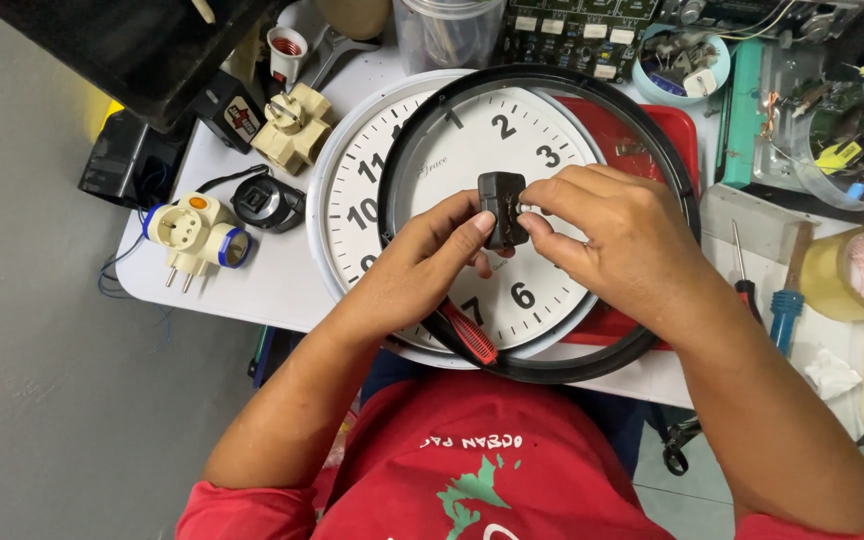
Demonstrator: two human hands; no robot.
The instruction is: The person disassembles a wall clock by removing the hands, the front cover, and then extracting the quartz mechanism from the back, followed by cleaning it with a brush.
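Nearest to me, below my red shirt front, my two bare forearms rise toward the middle of the white table and meet over a wall clock. A screwdriver with a red and black handle sits tucked under my left hand, its handle slanting down toward my right. My left hand is curled, thumb on top, pinching the lower part of a small black clock movement box. My right hand comes in from the other side, fingers bent close together, with the fingertips gripping the box's right edge. The box stands with its long axis running away from me, its narrow end pointing toward the top of the dial, held just above the white clock face. A loose black clock rim lies tilted around the face, partly over a red tray. Further left on the table are a cream multi-plug adapter with blue rings and a beige adapter. To the right lie a blue-handled tool and a roll of tape. Farthest away sit a green circuit board and a clear plastic jar.
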